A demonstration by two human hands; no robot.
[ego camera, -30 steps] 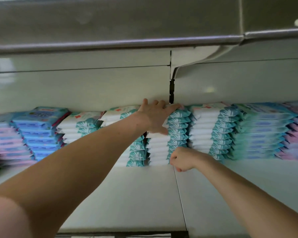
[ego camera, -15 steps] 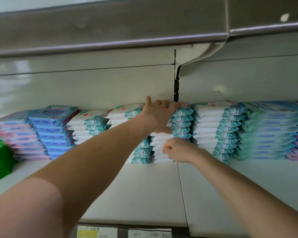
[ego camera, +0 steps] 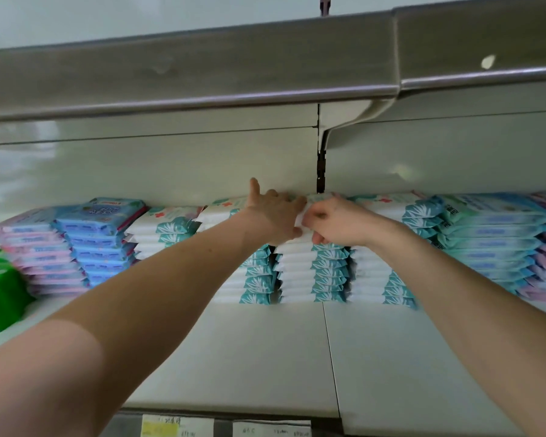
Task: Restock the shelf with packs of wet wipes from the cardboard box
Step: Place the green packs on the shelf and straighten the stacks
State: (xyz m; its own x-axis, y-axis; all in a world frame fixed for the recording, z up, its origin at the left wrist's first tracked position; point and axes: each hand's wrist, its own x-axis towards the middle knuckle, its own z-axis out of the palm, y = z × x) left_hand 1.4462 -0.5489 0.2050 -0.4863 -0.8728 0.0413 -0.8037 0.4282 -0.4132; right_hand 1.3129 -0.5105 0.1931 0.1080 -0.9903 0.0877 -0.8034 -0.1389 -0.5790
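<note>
Pale grey metal shelf (ego camera: 234, 357) carries a long row of flat, soft plastic wet-wipe packs, piled in stacks against its back wall beneath the dull steel rail (ego camera: 202, 99) of the shelf above. White-and-teal, leaf-printed packs fill the middle of the row. The centre stack (ego camera: 312, 272) stands at the seam in the shelf, touching similar stacks on both sides. Pale blue-green packs (ego camera: 486, 241) rise to the right, and deep blue packs (ego camera: 101, 241) and pink packs (ego camera: 41, 260) to the left, with a bright green package (ego camera: 0, 288) at the far left edge. Both bare arms reach up to the crown of the centre stack, where the topmost pack (ego camera: 320, 198) lies between the two hands. The left hand (ego camera: 275, 216) clasps its left end, fingers curled over the top, thumb on the front and one finger raised. The right hand (ego camera: 338, 220), touching the left, pinches the pack's white front edge with curled fingers. Paper price labels (ego camera: 177, 428) line the shelf's front lip.
</note>
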